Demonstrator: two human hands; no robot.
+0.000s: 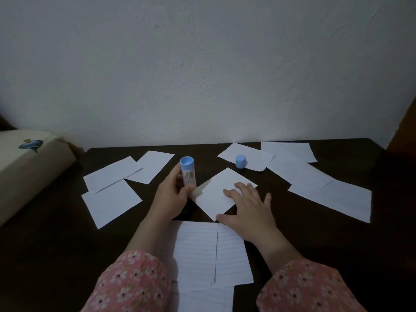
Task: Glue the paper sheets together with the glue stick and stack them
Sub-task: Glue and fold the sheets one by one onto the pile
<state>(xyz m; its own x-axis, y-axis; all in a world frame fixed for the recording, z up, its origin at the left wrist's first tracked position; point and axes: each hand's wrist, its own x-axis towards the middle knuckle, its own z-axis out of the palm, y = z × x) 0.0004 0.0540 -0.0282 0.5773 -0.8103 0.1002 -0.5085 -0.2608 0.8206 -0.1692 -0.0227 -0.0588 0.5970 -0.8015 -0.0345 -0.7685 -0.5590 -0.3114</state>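
Pinning the centre sheet (219,194) flat on the dark table (337,233), right hand (249,207) lies on it with fingers spread and straight, palm toward the sheet's near corner. Sheet is turned diamond-wise, thin and limp; judged very light, likely to slide or buckle under a dragged glue tip, so hold-down near the stroked edge seems right, lifting later by a corner. Left hand (172,194) wraps the glue stick (188,174) around its lower barrel, tip down at the sheet's left corner, blue base up. Barrel is rigid, smooth plastic; mid-barrel grip looks secure. Blue cap (240,161) stands apart on a far sheet (247,157). Loose sheets lie left (110,199) and right (331,197); lined sheets (202,251) sit nearest the body.
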